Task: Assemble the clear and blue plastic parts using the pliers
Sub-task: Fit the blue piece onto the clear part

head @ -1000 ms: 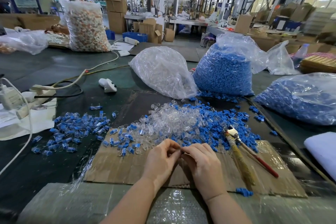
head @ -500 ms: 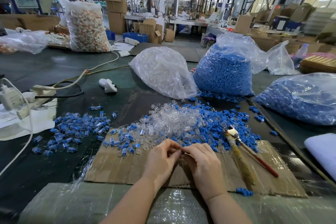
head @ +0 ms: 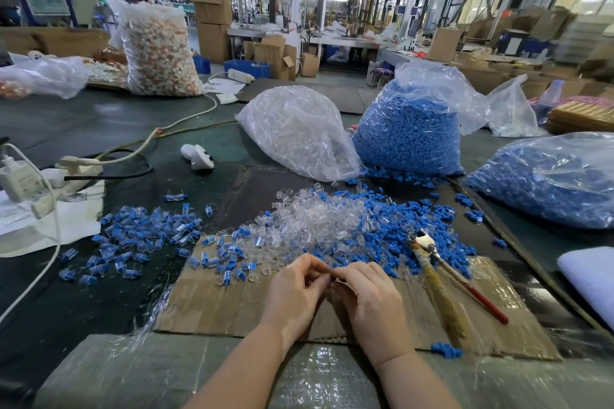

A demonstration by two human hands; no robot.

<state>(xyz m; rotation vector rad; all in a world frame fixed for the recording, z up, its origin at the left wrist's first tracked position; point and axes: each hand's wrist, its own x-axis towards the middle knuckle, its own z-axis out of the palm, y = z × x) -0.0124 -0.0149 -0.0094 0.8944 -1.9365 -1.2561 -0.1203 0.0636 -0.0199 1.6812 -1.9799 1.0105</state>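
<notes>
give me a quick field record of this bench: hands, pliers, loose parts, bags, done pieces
left hand: fingertips pinched against the right hand's, over the cardboard
right hand: pinched likewise; whatever they hold is hidden
pliers: lying unused on the cardboard sheet, right of the hands
loose parts: clear pile, blue pile beside it
bags: one of clear parts, two of blue
assembled pieces: scattered to the left

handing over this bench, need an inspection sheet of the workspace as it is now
surface: dark table, cardboard sheet on it
job's things: loose clear parts, loose blue parts, pliers lying unheld
clutter: assembled pieces, bagged clear parts, two bags of blue parts
grippers: left hand and right hand pinched together, contents hidden
cables: white cable, power strip
surroundings: factory hall, boxes
</notes>
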